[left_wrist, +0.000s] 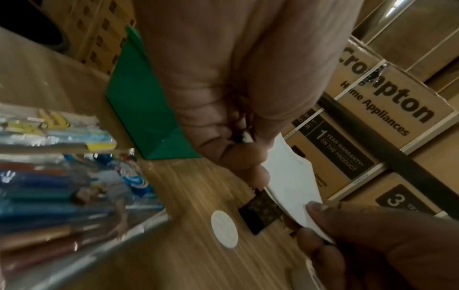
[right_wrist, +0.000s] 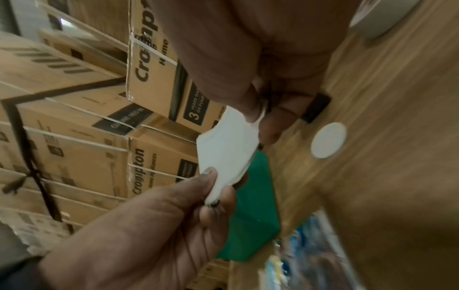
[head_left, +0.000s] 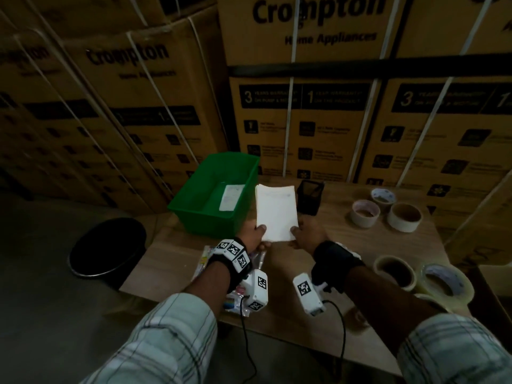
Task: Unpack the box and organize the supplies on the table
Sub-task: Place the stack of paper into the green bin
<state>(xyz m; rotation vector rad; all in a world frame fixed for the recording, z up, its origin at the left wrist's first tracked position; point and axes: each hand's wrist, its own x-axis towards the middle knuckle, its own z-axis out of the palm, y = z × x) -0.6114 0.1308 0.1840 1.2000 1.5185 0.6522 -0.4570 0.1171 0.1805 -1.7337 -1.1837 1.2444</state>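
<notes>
A stack of white paper sheets (head_left: 276,212) hangs above the wooden table (head_left: 360,245), held by its near corners. My left hand (head_left: 259,231) pinches the near left corner, thumb on top. My right hand (head_left: 297,231) pinches the near right corner the same way. In the left wrist view the white stack (left_wrist: 290,176) runs from my left hand (left_wrist: 250,151) down to the right thumb. In the right wrist view the white stack (right_wrist: 223,153) spans between my right hand (right_wrist: 261,117) and the left thumb. The green bin (head_left: 194,206) stands just left, with one white slip (head_left: 232,197) inside.
A black mesh pen holder (head_left: 309,196) stands right behind the stack. Several tape rolls (head_left: 403,216) lie at the right, more (head_left: 394,271) near the front right edge. Pen packets (head_left: 235,296) lie under my left wrist. A black round stool (head_left: 108,248) sits left of the table. Strapped cartons (head_left: 304,120) wall the back.
</notes>
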